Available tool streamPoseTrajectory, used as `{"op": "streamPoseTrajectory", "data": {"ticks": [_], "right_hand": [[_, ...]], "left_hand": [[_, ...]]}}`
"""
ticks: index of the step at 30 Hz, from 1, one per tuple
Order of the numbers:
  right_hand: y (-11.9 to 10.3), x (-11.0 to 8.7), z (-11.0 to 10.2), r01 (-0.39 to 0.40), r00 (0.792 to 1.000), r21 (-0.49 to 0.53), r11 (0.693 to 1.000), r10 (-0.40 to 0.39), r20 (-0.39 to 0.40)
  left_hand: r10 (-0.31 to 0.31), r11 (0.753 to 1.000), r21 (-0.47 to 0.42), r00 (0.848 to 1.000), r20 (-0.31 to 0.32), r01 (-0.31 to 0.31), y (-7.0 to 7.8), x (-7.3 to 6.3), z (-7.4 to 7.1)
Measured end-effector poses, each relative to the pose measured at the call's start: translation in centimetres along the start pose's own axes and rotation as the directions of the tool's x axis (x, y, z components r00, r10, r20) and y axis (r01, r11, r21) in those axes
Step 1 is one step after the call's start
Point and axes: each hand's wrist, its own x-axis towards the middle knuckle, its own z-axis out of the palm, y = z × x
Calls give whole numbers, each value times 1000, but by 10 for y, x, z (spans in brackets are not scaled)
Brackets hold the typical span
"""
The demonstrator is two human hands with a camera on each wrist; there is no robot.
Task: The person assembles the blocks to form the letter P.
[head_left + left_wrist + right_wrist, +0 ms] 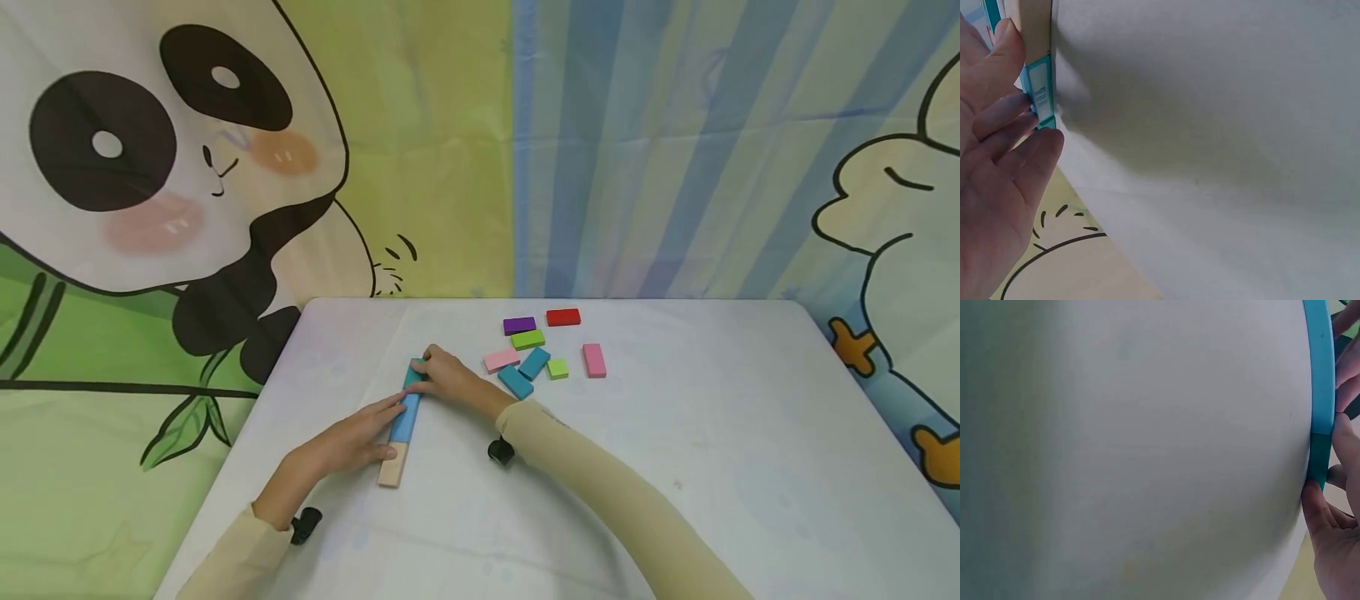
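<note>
- Left of centre, our right hand is pinching a teal, rectangular, wooden-looking block, ending a three-block row.
- Our left hand is touching it, ungrasping.
- Upper centre, eight coloured blocks are lying loose.

On one tabletop, left of centre: one teal block, one blue block, one plain wooden block. Right of centre: two pink blocks, two lime-green blocks, two deep-blue blocks, one purple block, one red block. Two hands and two wrist cameras appear.
</note>
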Motion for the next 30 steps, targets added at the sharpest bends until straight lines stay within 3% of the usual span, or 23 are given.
{"op": "streamPoseTrajectory", "data": {"ticks": [11, 17, 24, 30], "right_hand": [[2, -7, 1, 125, 992, -100, 987, -127, -13], [3, -9, -3, 49, 999, -89, 995, -48, 19], [0, -12, -1, 82, 996, -105, 991, -80, 28], [-4, -16, 0, 53, 998, -126, 991, -55, -10]], "left_hand": [[-13, 998, 60, 998, 56, 10, -1, 3, -8], [-20, 999, 44, 996, 90, 16, -1, 6, -11], [-53, 998, 41, 993, 105, 49, -4, 7, -11], [-49, 994, 102, 992, 115, 37, -3, 23, -18]]}}
